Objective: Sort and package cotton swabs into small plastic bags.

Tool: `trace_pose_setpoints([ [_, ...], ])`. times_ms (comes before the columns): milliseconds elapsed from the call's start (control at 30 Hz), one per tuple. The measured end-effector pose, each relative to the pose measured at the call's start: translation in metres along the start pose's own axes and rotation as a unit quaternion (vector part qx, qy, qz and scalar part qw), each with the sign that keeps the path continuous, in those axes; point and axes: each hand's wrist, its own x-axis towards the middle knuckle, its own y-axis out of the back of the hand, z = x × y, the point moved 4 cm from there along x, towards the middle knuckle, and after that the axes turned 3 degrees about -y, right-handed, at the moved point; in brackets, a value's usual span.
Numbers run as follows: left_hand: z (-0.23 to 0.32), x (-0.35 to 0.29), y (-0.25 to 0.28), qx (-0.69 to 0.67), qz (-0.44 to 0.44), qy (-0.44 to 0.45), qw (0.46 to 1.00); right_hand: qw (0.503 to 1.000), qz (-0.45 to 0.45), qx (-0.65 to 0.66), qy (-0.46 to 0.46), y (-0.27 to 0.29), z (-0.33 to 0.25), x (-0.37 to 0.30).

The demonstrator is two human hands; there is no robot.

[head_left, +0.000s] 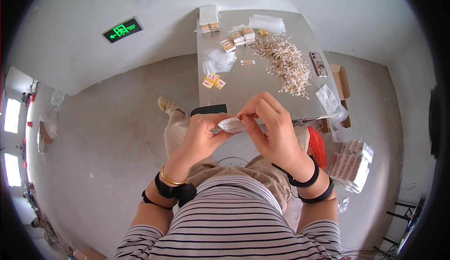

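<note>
My left hand (202, 135) and my right hand (272, 126) meet in front of my chest, both pinching a small clear packet (231, 125) of thin pale sticks. The right fingertips grip its upper right end and the left thumb and fingers hold its left side. Both wrists wear black bands, and the left also has a gold bangle. Beyond the hands stands a grey table (248, 79) with a large heap of loose pale sticks (286, 63).
On the table lie several filled packets (239, 37), small yellow labels (213, 81), clear plastic bags (218, 60) and a phone (318, 63). A cardboard box (341, 79) and a stack of packed bundles (351, 162) sit on the floor at right. A red bag (317, 145) is beside my knee.
</note>
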Motion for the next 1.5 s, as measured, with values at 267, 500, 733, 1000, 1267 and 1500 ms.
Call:
trace_pose_setpoints([
  [267, -0.008, -0.001, -0.003, -0.038, 0.013, 0.046, 0.998, 0.998, -0.031, -0.046, 0.042, 0.003, -0.013, 0.009],
  [500, -0.033, 0.004, -0.013, -0.067, -0.016, 0.086, 0.994, 0.996, -0.032, -0.081, 0.034, -0.003, 0.007, 0.007],
  [733, -0.051, 0.004, -0.02, -0.248, -0.017, 0.116, 0.962, 0.978, -0.035, 0.165, -0.122, 0.007, 0.048, 0.003],
  [1000, -0.062, 0.006, -0.026, -0.307, 0.012, 0.11, 0.945, 0.952, -0.012, 0.225, -0.209, -0.016, 0.063, -0.008],
  [1267, -0.041, 0.009, -0.004, -0.234, 0.06, 0.067, 0.968, 0.948, -0.025, 0.238, -0.212, -0.008, 0.075, -0.009],
  [1500, -0.037, 0.012, 0.002, -0.183, 0.064, 0.063, 0.979, 0.938, -0.038, 0.261, -0.224, -0.004, 0.078, -0.01],
])
